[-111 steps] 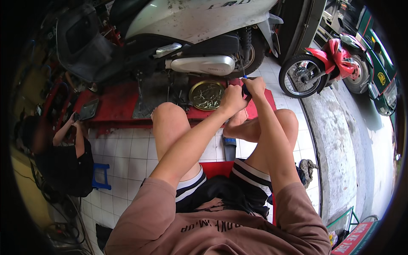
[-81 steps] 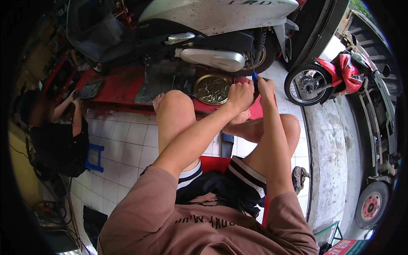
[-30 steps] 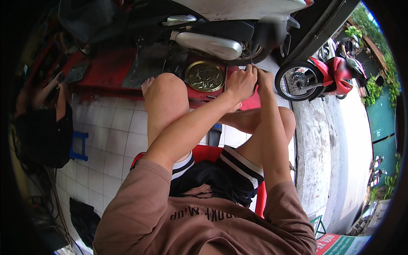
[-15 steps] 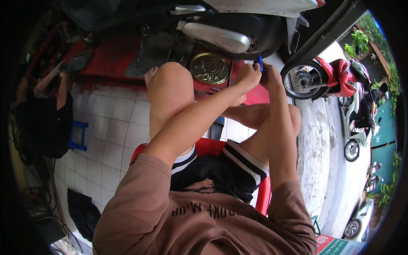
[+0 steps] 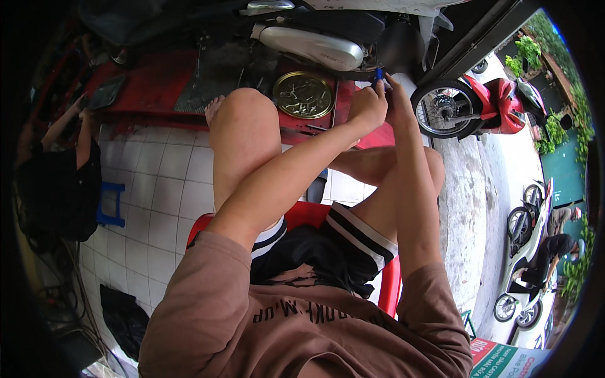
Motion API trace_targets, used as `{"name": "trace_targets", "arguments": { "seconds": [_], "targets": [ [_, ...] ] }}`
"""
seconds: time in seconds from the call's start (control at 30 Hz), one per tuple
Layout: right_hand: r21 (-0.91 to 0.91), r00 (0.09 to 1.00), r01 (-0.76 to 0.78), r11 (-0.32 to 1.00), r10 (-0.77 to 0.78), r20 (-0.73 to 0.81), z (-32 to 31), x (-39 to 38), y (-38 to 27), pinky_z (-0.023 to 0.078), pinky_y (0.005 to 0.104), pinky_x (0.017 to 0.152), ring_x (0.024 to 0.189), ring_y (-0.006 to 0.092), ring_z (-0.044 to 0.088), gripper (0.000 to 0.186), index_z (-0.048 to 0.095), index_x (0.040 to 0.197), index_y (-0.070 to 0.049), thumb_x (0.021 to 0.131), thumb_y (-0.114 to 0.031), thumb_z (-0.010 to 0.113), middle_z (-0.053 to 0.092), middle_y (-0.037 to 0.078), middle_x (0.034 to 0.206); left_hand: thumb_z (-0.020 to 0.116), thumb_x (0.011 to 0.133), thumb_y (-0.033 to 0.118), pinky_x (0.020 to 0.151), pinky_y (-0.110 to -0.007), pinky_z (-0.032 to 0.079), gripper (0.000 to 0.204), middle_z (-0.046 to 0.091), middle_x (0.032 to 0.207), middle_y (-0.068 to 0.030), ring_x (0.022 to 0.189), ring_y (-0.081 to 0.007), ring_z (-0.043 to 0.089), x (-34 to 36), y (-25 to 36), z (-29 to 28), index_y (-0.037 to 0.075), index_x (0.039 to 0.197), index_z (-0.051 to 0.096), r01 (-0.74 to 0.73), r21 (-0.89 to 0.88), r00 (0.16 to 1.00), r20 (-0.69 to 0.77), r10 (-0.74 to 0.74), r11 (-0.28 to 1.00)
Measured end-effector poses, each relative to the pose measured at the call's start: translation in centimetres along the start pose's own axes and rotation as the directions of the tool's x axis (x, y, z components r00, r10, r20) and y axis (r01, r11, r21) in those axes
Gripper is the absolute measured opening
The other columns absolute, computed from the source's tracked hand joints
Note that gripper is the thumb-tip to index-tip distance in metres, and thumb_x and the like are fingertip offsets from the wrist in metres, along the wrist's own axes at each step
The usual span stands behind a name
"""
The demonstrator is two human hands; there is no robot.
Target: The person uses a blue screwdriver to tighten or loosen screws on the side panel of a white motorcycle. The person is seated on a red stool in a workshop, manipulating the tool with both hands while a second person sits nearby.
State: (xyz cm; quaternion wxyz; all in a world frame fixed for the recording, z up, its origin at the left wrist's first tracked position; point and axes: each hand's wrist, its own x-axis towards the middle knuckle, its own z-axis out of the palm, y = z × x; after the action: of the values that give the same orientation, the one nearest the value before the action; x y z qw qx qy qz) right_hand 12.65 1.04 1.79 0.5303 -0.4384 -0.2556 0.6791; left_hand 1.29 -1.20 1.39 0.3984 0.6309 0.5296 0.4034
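My left hand and my right hand are close together, fingers closed round a slim blue tool with a thin shaft pointing up at the rear wheel area of the scooter, just right of its long silver side cover. Fingers hide much of the tool's lower part. Left of my hands, a round gold-coloured tray holding small metal parts lies on the red bench, beside a dark mat and some dark tools.
A co-worker in black works at far left by a blue stool. A red motorbike stands at the doorway; riders on scooters are on the street. My bare legs and red seat are below; cables run at lower left.
My hands have stayed together on the tool, shifting slightly and rising in the picture as the view tilts. Scooter riders have appeared and moved along the street at the right.
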Motion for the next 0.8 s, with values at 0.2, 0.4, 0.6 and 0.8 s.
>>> {"name": "trace_targets", "arguments": {
  "seconds": [0.2, 0.4, 0.6, 0.8],
  "targets": [
    [0.011, 0.994, 0.065, 0.998, -0.063, -0.090, -1.4, 1.6, 0.3, 0.050, 0.0314, 0.060, 0.064, 0.0194, 0.058, 0.027, 0.058, 0.084, -0.005, 0.092, -0.031, 0.056, 0.061, 0.007, 0.073, 0.038, 0.095, 0.040, 0.075, -0.045, 0.054, 0.054, 0.066, 0.088, -0.0271, 0.085, -0.0377, 0.066, 0.7, 0.0, -0.2, -0.008, 0.093, 0.062, 0.029, 0.038, 1.000, 0.008, -0.029, 0.999],
    [-0.017, 0.984, 0.064, 0.998, -0.066, -0.168, -3.1, 2.6, 0.0, 0.051, 0.0308, 0.059, 0.064, 0.0177, 0.057, 0.030, 0.055, 0.085, -0.005, 0.086, -0.032, 0.068, 0.059, 0.006, 0.075, 0.052, 0.090, 0.036, 0.071, -0.049, 0.053, 0.046, 0.065, 0.078, -0.0278, 0.076, -0.0414, 0.066, -0.9, 1.0, -2.3, -0.008, 0.081, 0.062, -0.389, 0.362, 0.920, 0.114, 0.375, 0.847],
    [0.143, 1.000, -0.004, 0.990, 0.008, -0.025, 0.3, 0.9, 0.4, 0.049, 0.0369, 0.078, 0.080, 0.0221, 0.058, 0.032, 0.059, 0.093, -0.005, 0.099, -0.033, 0.043, 0.063, 0.008, 0.087, 0.035, 0.096, 0.046, 0.076, -0.050, 0.051, 0.063, 0.064, 0.077, -0.0293, 0.083, -0.0434, 0.065, -0.6, 1.2, -2.5, -0.004, 0.074, 0.067, -0.239, 0.386, 0.971, 0.078, 0.226, 0.891],
    [0.027, 0.988, 0.044, 0.999, -0.039, -0.149, -0.9, 1.9, 0.8, 0.048, 0.0352, 0.068, 0.069, 0.0185, 0.056, 0.026, 0.057, 0.087, -0.005, 0.090, -0.031, 0.062, 0.059, 0.006, 0.078, 0.036, 0.093, 0.047, 0.084, -0.051, 0.049, 0.063, 0.064, 0.088, -0.0321, 0.090, -0.0467, 0.063, -0.3, 0.6, -0.7, -0.006, 0.085, 0.068, -0.094, 0.365, 0.995, 0.070, 0.073, 0.926]
  ]
}}
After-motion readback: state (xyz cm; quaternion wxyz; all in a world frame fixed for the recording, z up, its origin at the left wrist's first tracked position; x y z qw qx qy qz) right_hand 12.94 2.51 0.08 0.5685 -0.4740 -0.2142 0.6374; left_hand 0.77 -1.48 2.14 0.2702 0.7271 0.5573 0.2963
